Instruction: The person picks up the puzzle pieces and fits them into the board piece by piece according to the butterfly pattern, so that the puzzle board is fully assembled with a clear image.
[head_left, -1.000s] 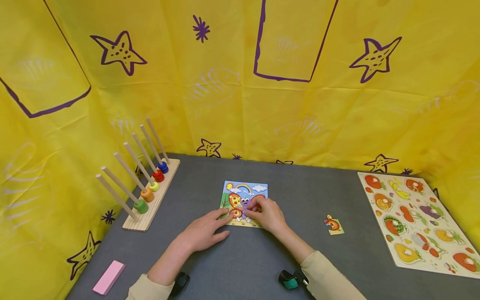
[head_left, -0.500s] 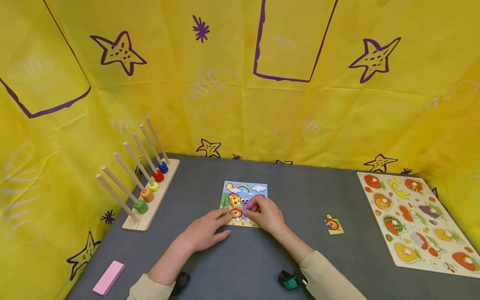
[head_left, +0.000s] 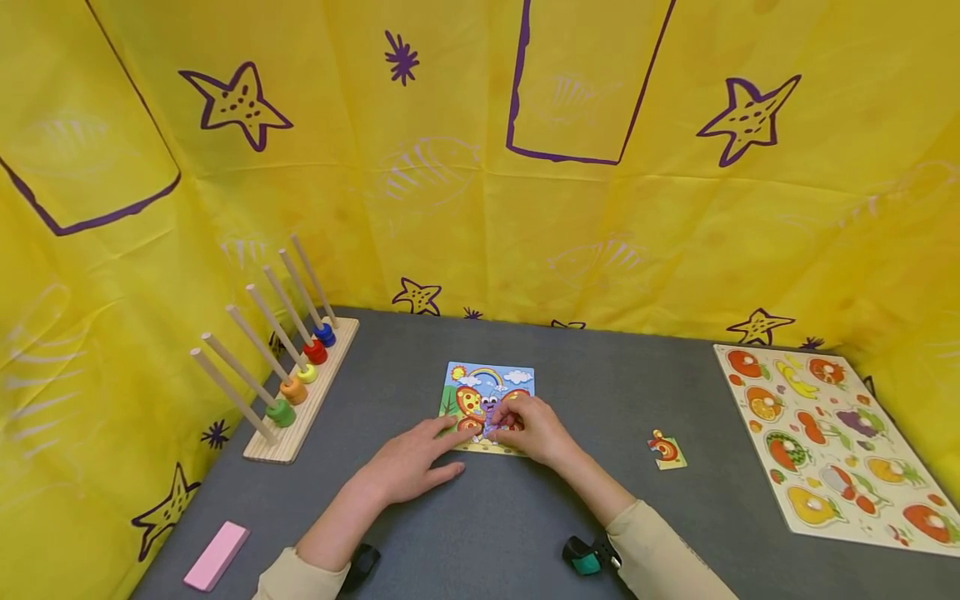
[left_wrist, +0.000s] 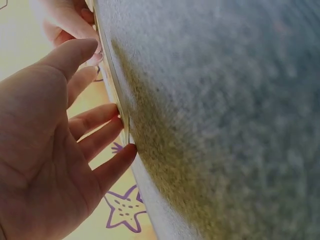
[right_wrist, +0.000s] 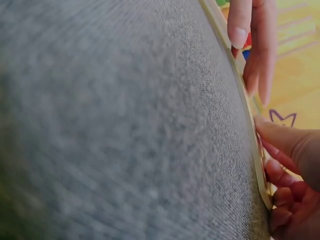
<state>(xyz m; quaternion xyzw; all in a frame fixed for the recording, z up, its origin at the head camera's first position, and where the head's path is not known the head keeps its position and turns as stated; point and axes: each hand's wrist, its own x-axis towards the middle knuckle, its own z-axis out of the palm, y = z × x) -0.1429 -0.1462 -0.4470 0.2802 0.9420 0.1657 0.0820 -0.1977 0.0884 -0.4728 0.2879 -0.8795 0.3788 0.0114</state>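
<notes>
A square butterfly jigsaw puzzle (head_left: 491, 377) lies on the grey table, with a rainbow and clouds along its far part. My left hand (head_left: 408, 461) rests at its near left side, fingers stretched and fingertips on the lower left of the picture. Over the lower right, my right hand (head_left: 536, 429) has thumb and forefinger bent together at the butterfly's purple body, pinching a puzzle piece there that is mostly hidden. In the right wrist view, the right thumb (right_wrist: 287, 136) lies against the puzzle's edge. One loose puzzle piece (head_left: 667, 450) with an orange wing lies to the right.
A wooden peg stand (head_left: 307, 417) with coloured rings stands at the left. Nearer is a pink block (head_left: 217, 556). A fruit puzzle board (head_left: 832, 442) lies at the far right. Yellow patterned cloth (head_left: 480, 208) hangs behind the table.
My right hand's fingertips have shifted slightly left and nearer at the butterfly's body, its wrist moving a little right. The left hand stays almost still; the loose piece has not moved.
</notes>
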